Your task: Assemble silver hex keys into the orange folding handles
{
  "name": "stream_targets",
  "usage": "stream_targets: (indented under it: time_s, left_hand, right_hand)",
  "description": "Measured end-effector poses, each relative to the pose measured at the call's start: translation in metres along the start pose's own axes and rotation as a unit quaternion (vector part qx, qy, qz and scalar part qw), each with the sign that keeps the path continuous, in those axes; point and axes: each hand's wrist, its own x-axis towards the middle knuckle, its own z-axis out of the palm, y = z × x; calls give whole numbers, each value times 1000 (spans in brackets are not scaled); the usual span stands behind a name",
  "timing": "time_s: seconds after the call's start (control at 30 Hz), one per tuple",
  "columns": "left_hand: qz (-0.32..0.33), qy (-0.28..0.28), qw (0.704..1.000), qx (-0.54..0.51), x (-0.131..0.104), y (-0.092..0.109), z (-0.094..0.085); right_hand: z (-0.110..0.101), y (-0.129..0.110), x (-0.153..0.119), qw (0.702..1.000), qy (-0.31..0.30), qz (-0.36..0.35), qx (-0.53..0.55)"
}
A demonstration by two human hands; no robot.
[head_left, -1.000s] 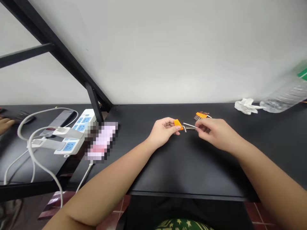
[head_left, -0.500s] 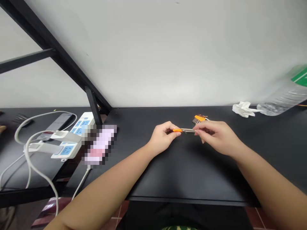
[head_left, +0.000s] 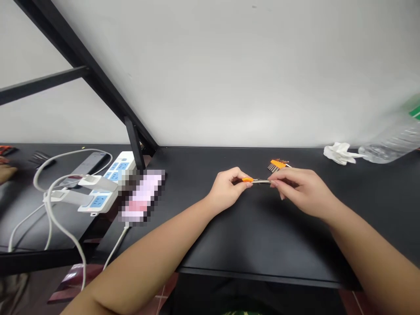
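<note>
Inspection from my remote station, head view. I find the left hand (head_left: 228, 190) closed, thumb and fingers clamped on an orange key holder (head_left: 247, 179). The right hand (head_left: 300, 190) is also closed, its fingertips pinching the far ends of slim metal rods, which I judge to be hex keys (head_left: 260, 181). Holder and rods lie in line between the two hands, over the black tabletop (head_left: 256, 236). I cannot tell whether they touch it, nor how each rod is seated.

A second orange holder (head_left: 277, 164), with a row of keys, rests just beyond the right hand. A crumpled tissue (head_left: 342, 154) and a clear plastic bottle (head_left: 390, 146) lie farther to the right.

Hazards noted, in my judgement: the rods are thin and the pinch is small, so a rod could roll or slip out if the fingertips loosened. Sideways force could twist the holder in the left grip. Close-packed rods could snag or shift a neighbour. A low sweep of the right hand could knock the second holder.
</note>
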Motion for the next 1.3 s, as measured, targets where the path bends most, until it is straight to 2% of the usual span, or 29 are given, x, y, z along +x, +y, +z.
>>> stream_targets:
  time_s: [0.23,0.37,0.6,0.8,1.03,1.2,1.3]
  left_hand:
    - [6,-3,1000,-5,0,2,0]
    - [20,-8,1000,10,0,1,0]
    - [117,-22,985,122,-1,4,-2]
    - [185,-69,963,181,-5,4,2]
    - [159,-29,971,177,-4,4,2]
    - [138,-41,973,179,-3,2,2]
    - [102,-32,982,155,-2,1,1]
  right_hand:
    - [-1,2,-1,1000,14,-2,-17]
    - [-1,1,-1,1000,1,-9,-27]
    - [4,6,1,993,-6,79,87]
    - [21,4,3,997,-70,15,-6]
    - [26,6,0,995,-46,46,-78]
    - [31,5,0,988,-90,-13,-128]
    - [24,8,1,980,-85,-14,-179]
